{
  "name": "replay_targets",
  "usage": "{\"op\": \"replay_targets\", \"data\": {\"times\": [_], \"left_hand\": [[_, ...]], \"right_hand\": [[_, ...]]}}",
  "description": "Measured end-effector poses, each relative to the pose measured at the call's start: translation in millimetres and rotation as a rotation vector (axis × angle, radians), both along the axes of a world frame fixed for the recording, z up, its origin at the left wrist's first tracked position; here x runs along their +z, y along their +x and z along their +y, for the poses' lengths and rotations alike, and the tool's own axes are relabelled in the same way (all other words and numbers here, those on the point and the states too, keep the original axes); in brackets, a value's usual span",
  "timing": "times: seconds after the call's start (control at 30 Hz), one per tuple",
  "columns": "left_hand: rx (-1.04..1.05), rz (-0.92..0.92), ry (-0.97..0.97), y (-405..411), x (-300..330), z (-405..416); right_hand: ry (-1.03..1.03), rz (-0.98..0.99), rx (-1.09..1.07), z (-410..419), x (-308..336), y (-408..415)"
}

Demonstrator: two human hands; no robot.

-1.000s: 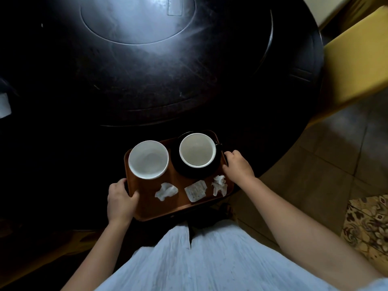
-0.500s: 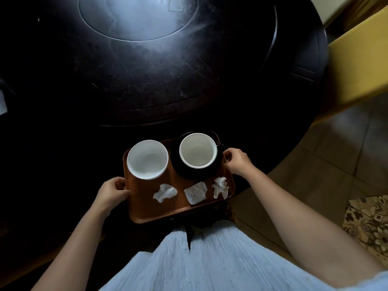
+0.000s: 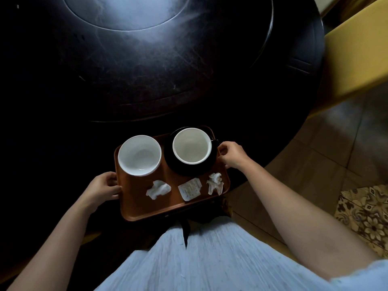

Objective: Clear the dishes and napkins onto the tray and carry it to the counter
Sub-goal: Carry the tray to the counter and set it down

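1. The left hand (image 3: 104, 189) curls around the left rim of the brown rectangular plastic tray (image 3: 147, 208), presumably to share the load.
2. On the tray, between the two grips: a white round ceramic bowl (image 3: 139, 155), three crumpled white paper napkins (image 3: 158, 189), and a white cup on a black saucer (image 3: 192, 145).
3. The right hand (image 3: 233, 155) closes on the right rim, farther back beside the saucer.
4. The tray sits at the near edge of the dark round wooden table (image 3: 168, 70); the counter is unseen.
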State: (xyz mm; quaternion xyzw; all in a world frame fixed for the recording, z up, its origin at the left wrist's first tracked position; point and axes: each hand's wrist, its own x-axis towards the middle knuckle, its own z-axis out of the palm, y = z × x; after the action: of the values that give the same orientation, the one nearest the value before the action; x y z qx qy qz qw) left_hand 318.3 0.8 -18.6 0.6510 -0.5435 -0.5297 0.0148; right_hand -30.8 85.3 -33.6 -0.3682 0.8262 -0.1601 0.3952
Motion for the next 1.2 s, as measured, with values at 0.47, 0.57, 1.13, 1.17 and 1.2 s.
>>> {"op": "replay_targets", "data": {"times": [0.47, 0.57, 1.13, 1.17, 1.2], "left_hand": [[-0.098, 0.123, -0.139, -21.7, 24.0, -0.6], [-0.154, 0.183, -0.122, -32.6, 27.9, -2.6], [-0.841, 0.329, -0.115, -153.2, 73.7, 84.5], [-0.896, 0.322, -0.123, -162.3, 76.3, 98.5], [-0.944, 0.317, -0.122, -171.1, 79.3, 114.1]], "right_hand": [[-0.09, 0.036, -0.101, 38.6, 18.2, -11.1], [-0.11, 0.04, -0.173, 65.6, 30.8, -12.8], [-0.394, 0.033, -0.776, 336.5, 80.4, 22.2], [-0.393, 0.039, -0.829, 358.6, 80.8, 29.1], [-0.381, 0.039, -0.881, 380.9, 82.7, 37.3]]}}
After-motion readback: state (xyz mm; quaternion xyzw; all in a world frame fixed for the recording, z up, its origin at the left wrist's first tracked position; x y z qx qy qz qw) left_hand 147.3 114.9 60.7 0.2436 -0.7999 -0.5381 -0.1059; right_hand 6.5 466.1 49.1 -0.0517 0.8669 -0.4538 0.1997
